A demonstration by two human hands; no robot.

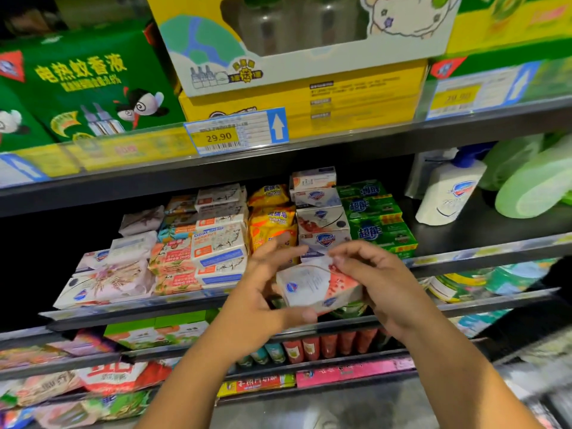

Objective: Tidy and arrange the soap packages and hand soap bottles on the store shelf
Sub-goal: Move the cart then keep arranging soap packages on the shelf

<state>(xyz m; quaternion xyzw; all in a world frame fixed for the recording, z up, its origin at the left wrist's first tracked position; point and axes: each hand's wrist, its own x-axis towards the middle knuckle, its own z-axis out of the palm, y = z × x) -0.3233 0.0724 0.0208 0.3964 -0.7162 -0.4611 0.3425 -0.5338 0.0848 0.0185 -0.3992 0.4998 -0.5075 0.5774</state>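
Now a single soap box [315, 286], white with a red corner, is held in the air just in front of the shelf [139, 308], near its middle and tilted with the right end lower. The left hand [263, 283] cradles it from the left, thumb tucked under the near edge and fingers reaching up along the far side. The right hand [371, 274] pinches the upper right edge with curled fingers, so both hands have a firm hold on it. Just behind it stands the white stack [322, 218] of matching boxes, between the yellow packs [272, 218] on the left and the green packs [377, 221] on the right. A bottle [445, 193] stands apart at the far right of the same shelf, leaning. The step in hand looks like squaring this box up before putting it back with its own kind. The next move probably calls for levelling it, turning the label forward and setting it on the near end of the white stack, without nudging the packs on either side. The leaning bottle would still want straightening afterwards.
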